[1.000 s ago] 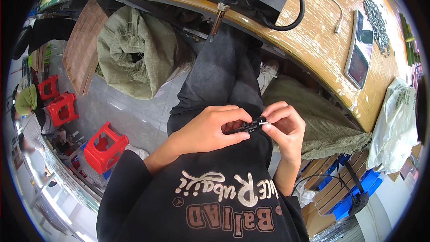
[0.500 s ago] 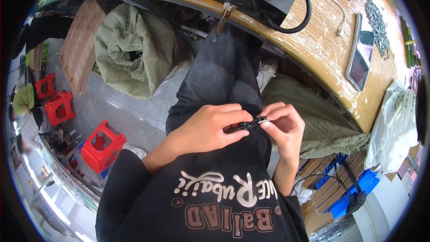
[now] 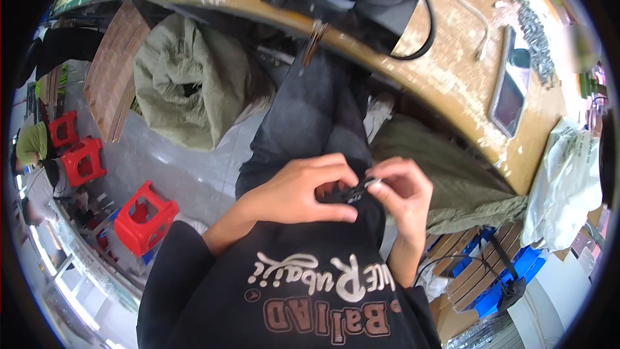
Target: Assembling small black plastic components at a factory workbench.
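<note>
Black part [image 3: 352, 194] sits between the left hand [image 3: 298, 190], whose grip looks too blurry to tell, and the right hand [image 3: 405, 195], which pinches its pale end [image 3: 372, 182]. Holding it steady and pressing softly should help.

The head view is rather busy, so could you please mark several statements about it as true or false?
1. The bare left hand and bare right hand are both at a small black part. True.
2. A phone lies on the floor. False: the flat rectangular smartphone lies on the worn wooden workbench.
3. A thin white cable lies on that workbench. True.
4. The stools are blue. False: the plastic stools are red.
5. An olive-green woven sack stands on the grey floor. True.
</note>
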Available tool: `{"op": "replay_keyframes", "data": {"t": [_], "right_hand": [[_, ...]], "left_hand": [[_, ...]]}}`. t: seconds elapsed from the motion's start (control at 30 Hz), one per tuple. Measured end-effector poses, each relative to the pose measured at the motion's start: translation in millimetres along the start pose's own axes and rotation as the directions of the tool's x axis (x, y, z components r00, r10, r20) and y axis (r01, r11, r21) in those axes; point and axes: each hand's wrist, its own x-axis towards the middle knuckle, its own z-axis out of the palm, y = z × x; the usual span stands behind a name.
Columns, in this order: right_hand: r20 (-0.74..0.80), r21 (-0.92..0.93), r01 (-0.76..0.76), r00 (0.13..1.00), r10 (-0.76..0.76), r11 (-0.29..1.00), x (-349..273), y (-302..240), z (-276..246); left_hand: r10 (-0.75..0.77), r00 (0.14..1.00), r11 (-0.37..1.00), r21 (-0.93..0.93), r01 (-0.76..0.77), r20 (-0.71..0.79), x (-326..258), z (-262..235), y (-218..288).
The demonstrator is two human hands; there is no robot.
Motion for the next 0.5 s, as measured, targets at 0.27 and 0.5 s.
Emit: {"op": "replay_keyframes", "data": {"t": [0.27, 0.5], "right_hand": [[0.23, -0.051, 0.258, 0.943, -0.24, 0.965, 12.3, -2.7, 6.5], [0.38, -0.114, 0.328, 0.887, -0.263, 0.938, 16.3, 2.9, 22.7]], "left_hand": [[0.081, 0.843, 0.58, -0.713, 0.394, 0.531, 4.9, 6.2, -55.0], [-0.026, 0.845, 0.448, -0.749, 0.488, 0.534, -8.2, -16.2, -47.9]]}}
